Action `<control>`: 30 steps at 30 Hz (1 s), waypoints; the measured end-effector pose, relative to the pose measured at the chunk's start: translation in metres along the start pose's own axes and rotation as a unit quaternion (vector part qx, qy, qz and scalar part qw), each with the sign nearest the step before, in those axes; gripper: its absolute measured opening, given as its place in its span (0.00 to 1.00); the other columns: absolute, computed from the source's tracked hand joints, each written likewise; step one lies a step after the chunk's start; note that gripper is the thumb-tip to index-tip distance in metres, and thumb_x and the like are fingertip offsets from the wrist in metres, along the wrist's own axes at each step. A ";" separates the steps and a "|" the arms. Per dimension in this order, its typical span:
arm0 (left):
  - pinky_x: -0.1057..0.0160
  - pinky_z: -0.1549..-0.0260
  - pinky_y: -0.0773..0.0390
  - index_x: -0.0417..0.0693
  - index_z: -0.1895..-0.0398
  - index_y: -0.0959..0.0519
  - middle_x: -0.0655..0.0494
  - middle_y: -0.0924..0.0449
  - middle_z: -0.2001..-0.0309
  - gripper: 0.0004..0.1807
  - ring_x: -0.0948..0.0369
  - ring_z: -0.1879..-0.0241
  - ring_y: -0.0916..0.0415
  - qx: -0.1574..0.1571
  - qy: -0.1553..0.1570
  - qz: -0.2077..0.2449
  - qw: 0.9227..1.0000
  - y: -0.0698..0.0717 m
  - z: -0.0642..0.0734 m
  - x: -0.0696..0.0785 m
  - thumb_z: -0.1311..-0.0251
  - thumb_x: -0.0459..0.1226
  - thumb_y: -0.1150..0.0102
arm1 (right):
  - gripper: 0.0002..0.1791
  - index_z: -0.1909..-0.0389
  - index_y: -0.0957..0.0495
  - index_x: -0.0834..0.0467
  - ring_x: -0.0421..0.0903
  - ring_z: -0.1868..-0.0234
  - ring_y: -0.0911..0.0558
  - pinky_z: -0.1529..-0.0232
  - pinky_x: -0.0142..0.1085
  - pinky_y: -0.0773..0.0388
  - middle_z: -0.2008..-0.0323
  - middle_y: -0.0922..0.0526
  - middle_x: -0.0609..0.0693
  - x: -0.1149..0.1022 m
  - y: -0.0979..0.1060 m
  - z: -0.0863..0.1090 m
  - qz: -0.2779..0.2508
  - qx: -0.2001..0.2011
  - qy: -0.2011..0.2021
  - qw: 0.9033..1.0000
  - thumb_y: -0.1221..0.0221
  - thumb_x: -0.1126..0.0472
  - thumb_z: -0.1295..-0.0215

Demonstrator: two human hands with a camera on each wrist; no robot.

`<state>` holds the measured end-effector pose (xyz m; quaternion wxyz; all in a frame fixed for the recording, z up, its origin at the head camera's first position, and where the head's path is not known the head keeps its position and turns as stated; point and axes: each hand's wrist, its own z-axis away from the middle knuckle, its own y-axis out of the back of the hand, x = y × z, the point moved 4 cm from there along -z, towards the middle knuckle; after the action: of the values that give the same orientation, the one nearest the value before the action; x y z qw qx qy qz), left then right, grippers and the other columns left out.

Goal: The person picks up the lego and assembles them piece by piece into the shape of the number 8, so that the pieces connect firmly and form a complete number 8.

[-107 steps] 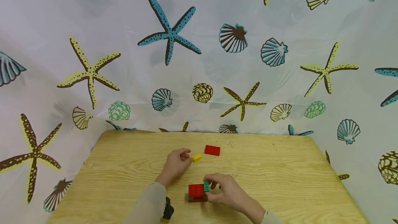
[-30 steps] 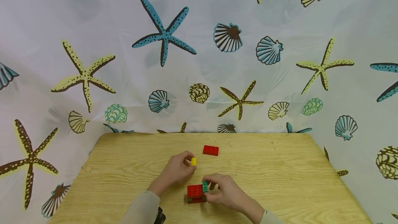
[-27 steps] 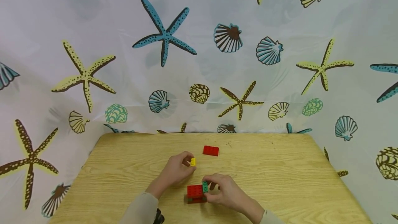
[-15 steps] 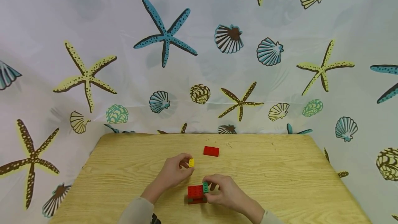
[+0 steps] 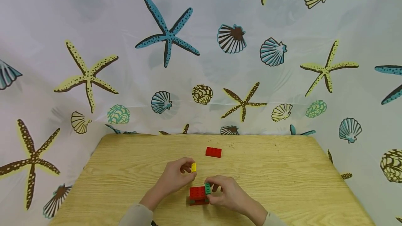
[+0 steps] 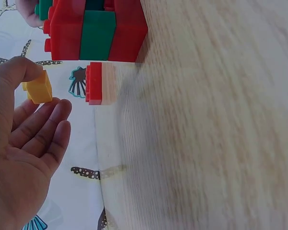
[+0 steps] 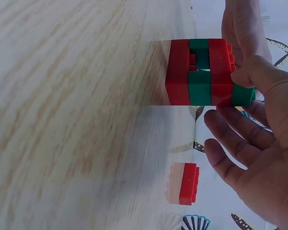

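Thumb and fingers of my left hand (image 5: 174,177) pinch a small yellow toy brick (image 5: 193,167), held up behind and slightly left of a brick stack (image 5: 197,193). In the right wrist view the stack has a red bottom brick (image 7: 178,79), two green bricks with a gap between them, and a red brick (image 7: 221,72) over these. A green two-stud brick (image 5: 207,188) sits at the right end of the top. My right hand (image 5: 230,194) pinches that green brick, its other fingers loosely bent beside the stack.
A loose red brick (image 5: 213,152) lies farther back on the wooden table (image 5: 276,170). A white curtain (image 5: 201,69) printed with starfish and shells hangs behind the table and along both sides.
The yellow brick lay on the table at first; my left hand has picked it up and brought it nearer to me and the stack. My right hand stays at the green brick.
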<state>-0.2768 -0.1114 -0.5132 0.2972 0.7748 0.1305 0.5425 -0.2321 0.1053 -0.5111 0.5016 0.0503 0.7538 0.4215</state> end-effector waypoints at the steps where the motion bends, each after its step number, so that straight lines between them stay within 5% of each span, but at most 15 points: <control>1: 0.63 0.56 0.17 0.44 0.45 0.16 0.56 0.11 0.56 0.19 0.63 0.60 0.15 0.001 0.000 0.003 1.000 0.000 0.001 0.001 0.37 0.39 0.27 | 0.17 0.44 0.16 0.56 0.38 0.58 0.17 0.58 0.31 0.21 0.54 0.13 0.45 0.000 0.000 0.000 0.000 -0.001 0.001 1.000 0.31 0.59 0.33; 8: 0.64 0.54 0.17 0.45 0.43 0.16 0.57 0.11 0.55 0.19 0.64 0.58 0.15 -0.008 0.010 0.031 0.999 0.001 0.008 0.007 0.36 0.41 0.28 | 0.18 0.43 0.17 0.57 0.39 0.57 0.16 0.57 0.34 0.20 0.52 0.13 0.47 0.000 0.001 0.000 -0.006 -0.013 0.001 1.000 0.30 0.59 0.32; 20: 0.60 0.55 0.14 0.46 0.44 0.16 0.56 0.11 0.55 0.18 0.63 0.59 0.14 -0.017 -0.030 0.039 0.999 0.001 0.023 0.015 0.35 0.40 0.27 | 0.20 0.41 0.18 0.61 0.39 0.57 0.15 0.57 0.30 0.21 0.50 0.13 0.48 0.002 0.001 0.000 -0.025 -0.015 -0.011 1.000 0.30 0.60 0.32; 30: 0.59 0.56 0.14 0.51 0.46 0.15 0.58 0.10 0.56 0.16 0.63 0.60 0.14 -0.024 -0.031 0.036 0.999 -0.001 0.036 0.016 0.36 0.41 0.27 | 0.20 0.41 0.18 0.61 0.40 0.56 0.14 0.58 0.30 0.21 0.49 0.12 0.51 0.003 0.000 0.001 -0.023 -0.015 0.002 1.000 0.31 0.60 0.31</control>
<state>-0.2375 -0.1137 -0.5105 0.3000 0.7880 0.0807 0.5315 -0.2327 0.1077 -0.5129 0.5102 0.0251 0.7495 0.4211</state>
